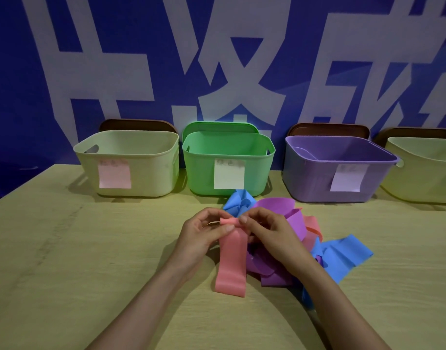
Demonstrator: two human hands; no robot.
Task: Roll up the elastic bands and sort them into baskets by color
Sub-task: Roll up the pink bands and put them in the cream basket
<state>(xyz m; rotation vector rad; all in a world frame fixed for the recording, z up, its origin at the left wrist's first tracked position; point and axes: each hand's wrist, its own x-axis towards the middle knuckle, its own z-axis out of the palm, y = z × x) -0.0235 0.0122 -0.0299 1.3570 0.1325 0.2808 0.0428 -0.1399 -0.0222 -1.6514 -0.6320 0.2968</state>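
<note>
Both hands, left hand (204,236) and right hand (264,231), are pinching the pink band (232,263) at its rolled top end; purple bands (280,215) and blue bands (343,256) are lying heaped just beside it, before four baskets (229,178).

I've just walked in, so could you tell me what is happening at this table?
A person is rolling up a pink elastic band: both the left hand and right hand pinch its small rolled end, while the rest trails flat on the wooden table. A loose pile of purple, blue and pink bands sits beside the right hand. Four labelled baskets wait along the back.
</note>
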